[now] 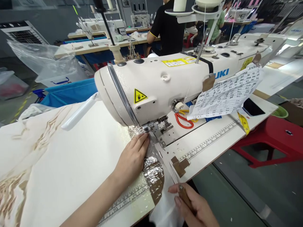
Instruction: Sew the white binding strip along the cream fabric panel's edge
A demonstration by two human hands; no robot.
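Sewing workshop. Big sewing machine (146, 85) on a table (201, 161) with ruler marks (210, 139); thread cone (180, 5) above; other machines (140, 20) and a person in black (169, 28) behind. Upper right blurred, perhaps more of these.

The left forearm (97, 194), bare, slants up from the near side toward the sewing machine (151, 85), its wrist nearly straight. The left hand (132, 154) lies low with its back upward, knuckles gently bent, fingers (139, 142) close together and pointing at the machine, their tips just beneath its head; the thumb is hidden. The right hand (194, 205) is well apart from the machine, on its near side, closed in a grip with the thumb and index finger reaching forward and the other fingers curled, partly hidden.
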